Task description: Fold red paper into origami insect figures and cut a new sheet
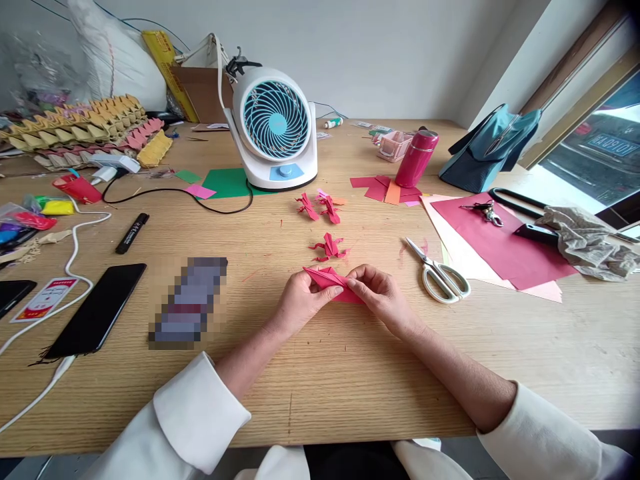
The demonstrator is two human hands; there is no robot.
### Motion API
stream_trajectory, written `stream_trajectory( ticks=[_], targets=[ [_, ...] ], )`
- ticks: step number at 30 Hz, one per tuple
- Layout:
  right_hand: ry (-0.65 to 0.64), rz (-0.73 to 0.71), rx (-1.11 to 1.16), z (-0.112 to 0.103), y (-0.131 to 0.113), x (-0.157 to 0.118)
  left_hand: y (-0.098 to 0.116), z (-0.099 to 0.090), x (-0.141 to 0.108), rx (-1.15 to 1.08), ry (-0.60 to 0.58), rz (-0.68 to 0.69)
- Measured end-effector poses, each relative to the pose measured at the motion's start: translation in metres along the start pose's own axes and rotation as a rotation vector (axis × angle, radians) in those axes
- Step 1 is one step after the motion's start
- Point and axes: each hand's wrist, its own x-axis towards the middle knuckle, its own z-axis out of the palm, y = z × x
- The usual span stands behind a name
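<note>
A piece of folded red paper (327,281) is held between both hands above the front middle of the table. My left hand (303,300) pinches its left part, the thumb lying on top. With thumb and fingertips, my right hand (377,293) grips its right end. Part of the paper is hidden behind the fingers. Just beyond sits a red origami frog (330,247). Farther back lie two more red folded figures, one on the left (306,207) and one on the right (329,209). White-handled scissors (440,277) rest to the right, blades pointing away.
A white fan (277,127) stands at the back. Black phone (97,310) and marker (133,233) lie left, near a white cable (76,243). Right are red paper sheets (495,233), a red thermos (417,159) and a teal bag (487,153). Egg cartons (80,130) fill the back left.
</note>
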Motion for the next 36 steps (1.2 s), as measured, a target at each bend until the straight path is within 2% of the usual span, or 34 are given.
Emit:
stream_trajectory(
  ticks=[8, 13, 20, 24, 25, 27, 30, 33, 36],
  targets=[
    [-0.025, 0.007, -0.063, -0.004, -0.002, 0.0, -0.005, -0.001, 0.001, -0.119, 0.012, -0.044],
    [-0.038, -0.04, -0.151, -0.011, -0.004, 0.001, 0.004, -0.011, 0.003, 0.014, 0.02, -0.013],
    [-0.178, -0.045, -0.315, -0.019, -0.014, -0.003, 0.005, -0.016, 0.003, 0.253, -0.154, -0.007],
    [-0.225, -0.074, -0.351, -0.019, -0.011, -0.006, 0.003, -0.015, 0.001, 0.311, -0.216, -0.026],
    [-0.206, -0.124, -0.375, -0.02, -0.01, -0.006, 0.003, -0.015, 0.001, 0.315, -0.214, -0.035],
    [-0.115, -0.31, -0.502, -0.022, -0.01, -0.008, 0.003, -0.016, 0.001, 0.275, -0.189, -0.078],
    [-0.002, -0.662, -0.867, -0.024, -0.011, -0.012, 0.004, -0.016, 0.001, 0.143, -0.122, -0.167],
    [-0.037, -0.881, -1.189, -0.022, -0.012, -0.016, 0.007, -0.014, 0.0, 0.058, -0.076, -0.236],
    [-0.09, -1.021, -1.344, -0.017, -0.009, -0.019, 0.009, -0.011, -0.002, 0.013, -0.082, -0.282]
  ],
)
